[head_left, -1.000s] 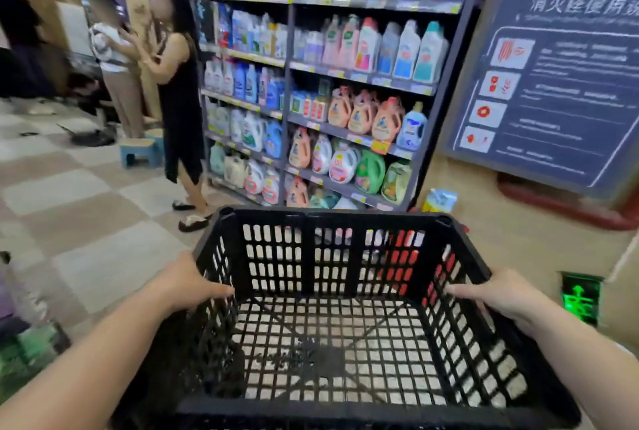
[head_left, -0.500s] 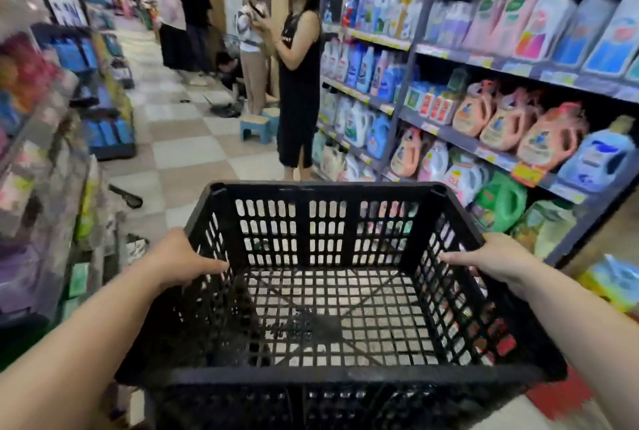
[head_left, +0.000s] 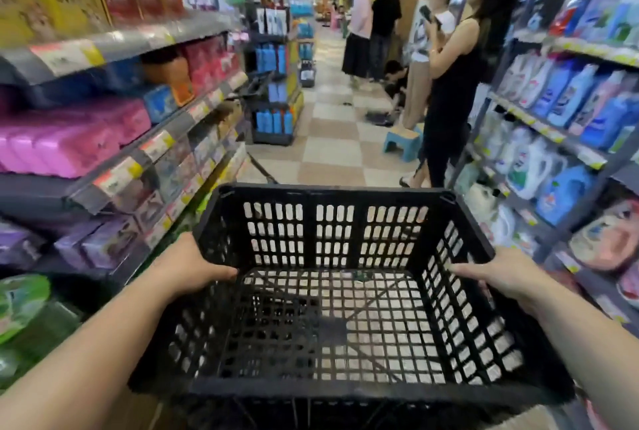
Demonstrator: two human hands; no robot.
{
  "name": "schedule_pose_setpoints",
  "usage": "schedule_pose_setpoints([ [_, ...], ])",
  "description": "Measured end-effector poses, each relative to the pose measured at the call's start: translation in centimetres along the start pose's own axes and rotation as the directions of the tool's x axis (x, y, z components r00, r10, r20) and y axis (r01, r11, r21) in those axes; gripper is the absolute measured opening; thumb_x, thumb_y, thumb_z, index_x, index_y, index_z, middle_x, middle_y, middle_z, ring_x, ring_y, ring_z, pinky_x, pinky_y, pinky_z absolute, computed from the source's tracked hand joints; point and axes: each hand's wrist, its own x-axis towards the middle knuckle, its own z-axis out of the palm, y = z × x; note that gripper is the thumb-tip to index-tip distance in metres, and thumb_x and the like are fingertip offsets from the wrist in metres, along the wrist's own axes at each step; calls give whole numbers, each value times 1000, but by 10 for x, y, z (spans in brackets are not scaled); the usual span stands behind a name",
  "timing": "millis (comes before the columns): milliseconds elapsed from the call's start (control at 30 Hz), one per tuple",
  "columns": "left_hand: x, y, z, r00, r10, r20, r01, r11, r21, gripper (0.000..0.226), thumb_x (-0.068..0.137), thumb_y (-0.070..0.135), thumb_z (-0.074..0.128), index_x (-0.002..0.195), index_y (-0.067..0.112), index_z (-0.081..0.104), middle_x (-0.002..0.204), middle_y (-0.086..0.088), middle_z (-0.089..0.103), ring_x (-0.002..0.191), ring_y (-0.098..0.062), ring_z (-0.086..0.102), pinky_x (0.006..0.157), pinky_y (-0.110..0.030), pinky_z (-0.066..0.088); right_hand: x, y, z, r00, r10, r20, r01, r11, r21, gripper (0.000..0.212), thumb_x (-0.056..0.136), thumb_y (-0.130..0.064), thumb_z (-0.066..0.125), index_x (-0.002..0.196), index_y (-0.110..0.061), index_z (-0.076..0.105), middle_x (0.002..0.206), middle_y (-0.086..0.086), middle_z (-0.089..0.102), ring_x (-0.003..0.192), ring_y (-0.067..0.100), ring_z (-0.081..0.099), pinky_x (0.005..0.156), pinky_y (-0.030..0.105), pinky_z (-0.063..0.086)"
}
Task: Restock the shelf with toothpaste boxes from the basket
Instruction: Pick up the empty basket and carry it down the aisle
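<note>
The black basket [head_left: 332, 291] hangs level before the person, its long axis running away down the aisle. The left hand [head_left: 193, 267] curls over the left rim; the right hand [head_left: 498, 274] grips the right rim, fingers wrapped on the plastic. No toothpaste boxes show inside: floor tiles are visible through the lattice bottom. Empty, it should carry light and stiff, and the two side rims look the surest hold. Beyond, a woman in black [head_left: 453, 83] stands in the aisle.
</note>
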Motion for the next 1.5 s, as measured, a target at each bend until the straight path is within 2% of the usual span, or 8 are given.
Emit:
schedule_pose_setpoints([
  [200, -33, 3, 33, 964, -232, -126, 208, 961, -181, 93, 26, 62, 86, 100, 15, 57, 89, -6, 70, 60, -24, 62, 61, -31, 55, 104, -23, -5, 963, -148, 224, 165, 984, -60, 33, 66, -28, 86, 80, -7, 65, 65, 3, 65, 59, 17, 59, 48, 24, 43],
  [267, -50, 9, 45, 933, -330, -145, 284, 920, -269, 76, 41, 44, 91, 100, 12, 55, 87, -6, 67, 57, -18, 56, 59, -28, 47, 139, -33, 2, 940, -176, 293, 212, 973, -97, 41, 62, -33, 88, 86, -7, 67, 72, 8, 70, 65, 20, 63, 55, 26, 46],
  [467, -66, 9, 82, 799, -556, -231, 453, 808, -377, 59, 53, 35, 90, 93, 11, 53, 86, -6, 63, 79, -26, 61, 68, -29, 44, 213, -73, 55, 829, -270, 489, 361, 927, -99, 35, 62, -33, 88, 75, -8, 67, 60, 7, 67, 60, 22, 62, 50, 20, 49],
  [667, -63, -15, 105, 660, -704, -261, 561, 693, -452, 108, 34, 59, 85, 120, 9, 46, 113, -9, 63, 98, -25, 62, 86, -37, 51, 259, -107, 130, 674, -373, 638, 497, 868, -18, 27, 68, -16, 85, 76, -13, 60, 67, 3, 64, 60, 17, 58, 51, 24, 42],
  [833, -57, -14, 116, 509, -820, -262, 652, 566, -504, 92, 55, 44, 87, 123, 6, 37, 118, -10, 57, 100, -27, 57, 78, -34, 48, 297, -129, 199, 544, -403, 736, 582, 813, 15, 29, 67, -23, 86, 84, -11, 66, 73, 8, 71, 63, 22, 63, 59, 28, 49],
  [1067, -35, -19, 155, 327, -904, -277, 661, 428, -617, 97, 57, 42, 87, 130, 8, 34, 122, -11, 58, 104, -30, 59, 83, -41, 52, 348, -149, 297, 393, -410, 823, 674, 737, 46, 47, 59, -36, 89, 95, -16, 65, 78, -1, 73, 75, 19, 69, 75, 37, 56],
  [1333, -4, -27, 231, 162, -951, -265, 600, 308, -738, 82, 56, 35, 89, 118, 12, 42, 116, -8, 59, 106, -29, 58, 89, -40, 49, 377, -145, 386, 264, -408, 874, 739, 668, 89, 33, 65, -24, 87, 87, -14, 65, 71, 0, 69, 68, 17, 64, 65, 33, 52],
  [1500, 11, -64, 281, 149, -952, -267, 585, 302, -752, 74, 57, 32, 89, 114, 14, 45, 111, -2, 60, 102, -24, 59, 89, -39, 49, 379, -113, 437, 196, -407, 892, 758, 640, 125, 26, 70, -17, 84, 78, -14, 60, 73, 3, 65, 65, 12, 56, 54, 25, 40],
])
